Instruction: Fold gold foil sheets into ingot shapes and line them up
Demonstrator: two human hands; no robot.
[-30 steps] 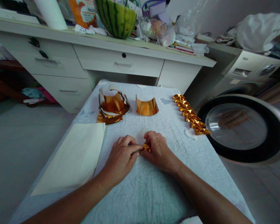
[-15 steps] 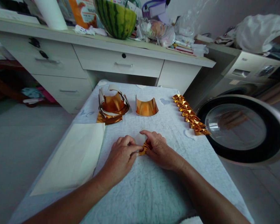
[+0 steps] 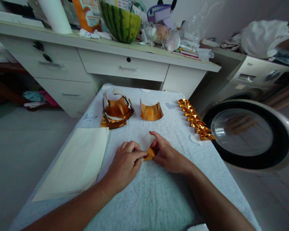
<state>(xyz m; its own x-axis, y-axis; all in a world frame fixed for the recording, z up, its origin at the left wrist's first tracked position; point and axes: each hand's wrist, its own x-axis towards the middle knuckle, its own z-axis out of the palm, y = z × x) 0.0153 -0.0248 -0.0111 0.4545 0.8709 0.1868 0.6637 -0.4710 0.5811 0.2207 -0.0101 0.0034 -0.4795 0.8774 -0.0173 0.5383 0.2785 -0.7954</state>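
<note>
A small sheet of gold foil paper [image 3: 149,154], partly folded, lies between my hands near the middle of the cloth-covered table. My left hand [image 3: 128,160] pinches its left edge with thumb and forefinger. From the other side, my right hand [image 3: 168,153] grips the foil's right part, forefinger raised and curved above it. Pale paper backing shows behind the foil. Beyond my hands stands one curved gold sheet [image 3: 151,111]. To its left sits a stack of curled gold sheets [image 3: 117,110]. A row of folded gold foil pieces [image 3: 195,120] runs along the table's right side.
A cream paper sheet [image 3: 73,163] covers the table's left side. Behind the table is a white desk [image 3: 125,65] with drawers, bearing a cut watermelon [image 3: 122,22] and plastic bags. At right, a washing machine's round door [image 3: 245,133] hangs open beside the table edge.
My right hand has shifted slightly right and its fingers have lifted a little, uncovering more of the gold foil. My left hand stays nearly in place. The view has tilted slightly.
</note>
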